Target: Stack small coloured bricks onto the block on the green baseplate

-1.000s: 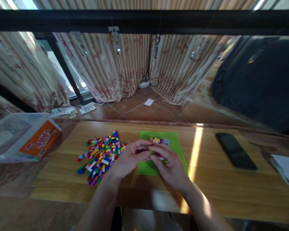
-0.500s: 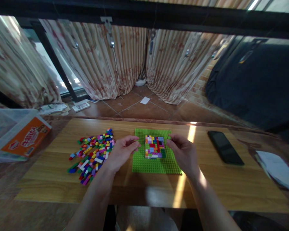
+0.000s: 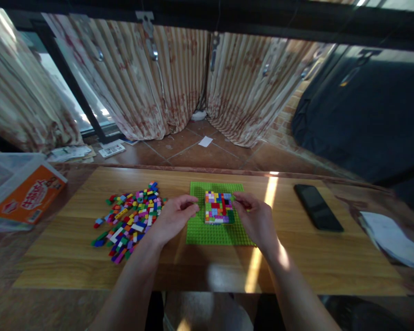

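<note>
A flat, multicoloured block of toy bricks (image 3: 218, 212) stands on a green studded baseplate (image 3: 207, 236). Just left of this block is my left hand (image 3: 179, 215), over the baseplate's left edge, with a small gap between thumb and forefinger and nothing visible in them. My right hand (image 3: 253, 214) reaches the block's upper right corner, thumb and forefinger pinched together. A small greenish bit shows at those fingertips, too small to make out. Near the right fingers, the block's top has a dark spot beside a red strip.
A heap of loose bricks (image 3: 134, 225) lies left of my left forearm on the wooden table (image 3: 296, 266). Further left stands a clear plastic box (image 3: 10, 165) with an orange label. To the right are a black phone (image 3: 318, 208) and white paper (image 3: 396, 239).
My right hand has moved left, bringing its fingertips to the block's upper right corner. The left hand stays beside the block. The whole view has shifted slightly.
</note>
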The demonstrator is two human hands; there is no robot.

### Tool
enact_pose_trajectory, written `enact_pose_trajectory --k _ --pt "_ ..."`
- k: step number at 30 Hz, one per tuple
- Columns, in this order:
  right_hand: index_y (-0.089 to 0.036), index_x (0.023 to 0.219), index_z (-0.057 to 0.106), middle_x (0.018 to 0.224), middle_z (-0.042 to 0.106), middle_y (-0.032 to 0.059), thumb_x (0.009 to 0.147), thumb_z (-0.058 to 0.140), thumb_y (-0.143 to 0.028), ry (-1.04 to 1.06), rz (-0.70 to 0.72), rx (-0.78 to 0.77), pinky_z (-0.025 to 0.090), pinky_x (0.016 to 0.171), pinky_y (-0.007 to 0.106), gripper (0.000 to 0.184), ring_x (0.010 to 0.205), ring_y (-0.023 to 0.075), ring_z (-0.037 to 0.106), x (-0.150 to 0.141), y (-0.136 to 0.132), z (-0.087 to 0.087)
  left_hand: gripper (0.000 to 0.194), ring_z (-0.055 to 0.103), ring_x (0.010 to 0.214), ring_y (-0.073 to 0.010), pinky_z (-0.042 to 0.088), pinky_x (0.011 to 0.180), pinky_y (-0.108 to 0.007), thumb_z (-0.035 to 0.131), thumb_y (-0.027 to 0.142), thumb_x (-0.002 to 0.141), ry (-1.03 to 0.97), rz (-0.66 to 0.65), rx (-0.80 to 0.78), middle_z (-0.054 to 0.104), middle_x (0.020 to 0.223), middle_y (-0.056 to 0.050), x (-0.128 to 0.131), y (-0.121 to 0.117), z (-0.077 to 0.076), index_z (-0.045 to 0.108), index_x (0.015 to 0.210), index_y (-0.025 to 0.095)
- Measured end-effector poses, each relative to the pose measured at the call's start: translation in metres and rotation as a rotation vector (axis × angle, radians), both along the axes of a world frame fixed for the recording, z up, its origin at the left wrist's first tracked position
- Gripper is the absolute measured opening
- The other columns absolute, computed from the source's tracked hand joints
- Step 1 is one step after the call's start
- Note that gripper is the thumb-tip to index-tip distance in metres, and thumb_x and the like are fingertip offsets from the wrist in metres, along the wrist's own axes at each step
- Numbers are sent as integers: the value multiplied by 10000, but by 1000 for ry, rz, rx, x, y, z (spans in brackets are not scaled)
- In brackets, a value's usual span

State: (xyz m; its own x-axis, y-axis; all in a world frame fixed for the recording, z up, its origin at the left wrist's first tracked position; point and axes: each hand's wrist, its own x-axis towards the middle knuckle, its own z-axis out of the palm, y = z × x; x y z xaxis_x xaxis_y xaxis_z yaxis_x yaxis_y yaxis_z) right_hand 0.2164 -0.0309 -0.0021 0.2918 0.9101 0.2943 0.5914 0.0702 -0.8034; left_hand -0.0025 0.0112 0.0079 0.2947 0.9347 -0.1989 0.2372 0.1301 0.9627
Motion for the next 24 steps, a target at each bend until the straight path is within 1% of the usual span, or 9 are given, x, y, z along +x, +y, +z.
enact_pose_trajectory --k 2,7,12,15,19,24 --pt "-209 939 723 884 740 51 800 584 -262 -13 -2 -39 561 721 352 203 743 181 676 -3 -1 1 253 616 693 -148 465 693 -274 623 270 762 12 -11 5 694 767 -36 0 0 0 683 971 139" --pt "-203 939 729 876 749 53 803 579 -255 -127 -16 -98 539 704 333 209 733 188 678 -8 0 3 260 616 713 -153 467 699 -276 611 284 777 17 -27 12 693 797 -45 0 -1 -1 675 978 132" --pt "-223 933 734 903 753 46 817 582 -277 -174 -32 -144 526 733 347 198 768 204 683 -12 3 1 261 620 729 -158 471 705 -278 605 288 783 42 -37 34 696 808 -49 -1 -1 -1 678 976 128" --pt "-229 916 739 901 755 39 828 581 -291 -188 -31 -147 515 723 335 192 760 201 679 -13 4 1 262 623 748 -161 473 713 -277 605 279 781 43 -44 39 703 834 -56 -1 -1 -1 678 981 126" --pt "-234 919 747 900 758 38 848 557 -306 -188 20 -129 508 702 323 215 736 194 678 -12 3 2 278 624 771 -165 480 730 -286 600 260 787 56 -54 56 708 869 -69 -1 -1 -1 675 1012 116" --pt "-224 915 751 867 769 46 847 550 -306 -128 -17 -108 525 705 333 228 746 209 700 -11 3 1 282 631 783 -173 489 731 -294 591 250 799 103 -52 100 715 876 -76 -4 -1 -2 682 1030 117"
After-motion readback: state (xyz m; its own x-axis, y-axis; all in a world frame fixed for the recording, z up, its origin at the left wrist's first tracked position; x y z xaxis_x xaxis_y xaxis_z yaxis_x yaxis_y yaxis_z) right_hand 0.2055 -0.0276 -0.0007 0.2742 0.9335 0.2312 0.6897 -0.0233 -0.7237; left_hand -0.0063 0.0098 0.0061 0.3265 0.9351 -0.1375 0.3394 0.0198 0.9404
